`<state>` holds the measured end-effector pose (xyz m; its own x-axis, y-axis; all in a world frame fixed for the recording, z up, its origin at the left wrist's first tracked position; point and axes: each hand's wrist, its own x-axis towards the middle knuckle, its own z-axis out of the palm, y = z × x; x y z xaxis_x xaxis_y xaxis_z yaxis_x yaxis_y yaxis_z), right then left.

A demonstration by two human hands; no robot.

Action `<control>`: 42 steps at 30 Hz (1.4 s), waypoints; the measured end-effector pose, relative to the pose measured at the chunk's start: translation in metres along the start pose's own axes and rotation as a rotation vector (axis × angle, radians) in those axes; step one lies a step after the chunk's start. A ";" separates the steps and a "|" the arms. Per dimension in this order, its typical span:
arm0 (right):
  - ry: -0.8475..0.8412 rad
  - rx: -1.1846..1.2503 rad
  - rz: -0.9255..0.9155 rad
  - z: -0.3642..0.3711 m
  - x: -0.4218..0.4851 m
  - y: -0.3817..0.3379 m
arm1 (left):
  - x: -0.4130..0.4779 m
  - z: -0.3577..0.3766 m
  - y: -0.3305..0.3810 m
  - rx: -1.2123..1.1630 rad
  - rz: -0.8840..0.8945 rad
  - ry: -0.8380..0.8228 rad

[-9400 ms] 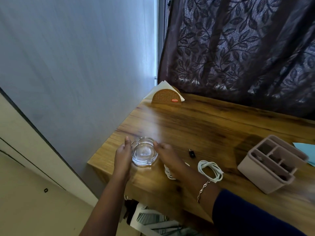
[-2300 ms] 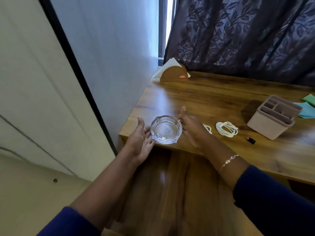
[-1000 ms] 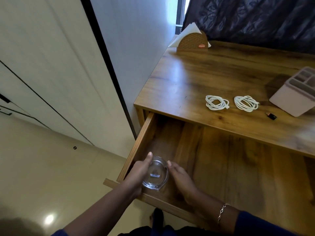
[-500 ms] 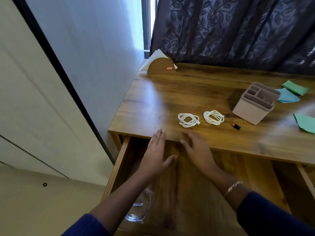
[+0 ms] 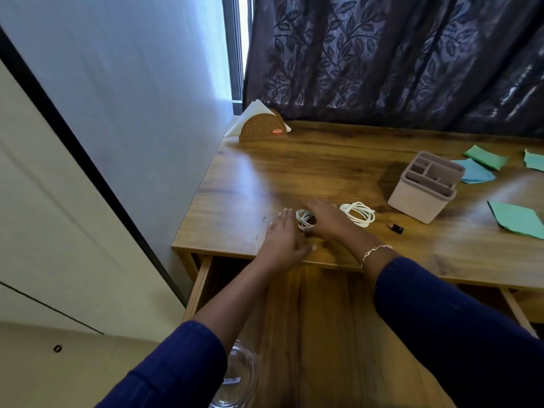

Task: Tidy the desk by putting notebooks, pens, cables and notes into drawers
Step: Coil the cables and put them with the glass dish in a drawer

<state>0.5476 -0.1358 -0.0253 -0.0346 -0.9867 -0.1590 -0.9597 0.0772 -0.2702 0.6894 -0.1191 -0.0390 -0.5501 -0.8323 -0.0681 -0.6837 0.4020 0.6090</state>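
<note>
- The cable step is judged in hand: the near cable coil [image 5: 304, 220] lies on the desk [image 5: 294, 172], partly covered by the right hand [image 5: 326, 222]; whether it is gripped cannot be told.
- The left hand [image 5: 282, 240] is laid flat just beside it, holding nothing.
- Next, a firm pinch and a lift into the open drawer [image 5: 323, 319] are called for.

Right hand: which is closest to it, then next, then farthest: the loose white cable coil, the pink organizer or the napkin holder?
1. The loose white cable coil, just right of the right hand.
2. The pink organizer, farther right.
3. The napkin holder, back-left corner.
</note>
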 end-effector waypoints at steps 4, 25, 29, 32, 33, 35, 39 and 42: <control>0.005 -0.047 -0.007 0.003 -0.001 0.002 | 0.000 0.003 -0.008 0.198 0.021 -0.048; -0.224 0.142 -0.394 0.102 -0.180 -0.030 | -0.120 0.021 -0.050 -0.006 0.036 -0.117; -0.328 0.069 -0.534 0.136 -0.189 -0.023 | -0.124 0.037 -0.055 0.264 0.077 -0.222; -0.283 0.007 -0.621 0.148 -0.189 -0.017 | -0.128 0.040 -0.055 0.366 0.112 -0.189; -0.274 -0.006 -0.634 0.149 -0.188 -0.016 | -0.129 0.040 -0.054 0.383 0.118 -0.165; -0.289 -0.028 -0.657 0.152 -0.186 -0.016 | -0.130 0.041 -0.053 0.397 0.123 -0.130; -0.356 -0.091 -0.720 0.155 -0.182 -0.018 | -0.129 0.043 -0.053 0.395 0.103 -0.101; -0.356 -0.085 -0.748 0.159 -0.183 -0.016 | -0.129 0.046 -0.052 0.403 0.121 -0.082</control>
<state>0.6140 0.0662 -0.1430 0.6974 -0.6677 -0.2605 -0.7125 -0.6065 -0.3530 0.7739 -0.0153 -0.0984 -0.6630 -0.7435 -0.0877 -0.7357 0.6253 0.2603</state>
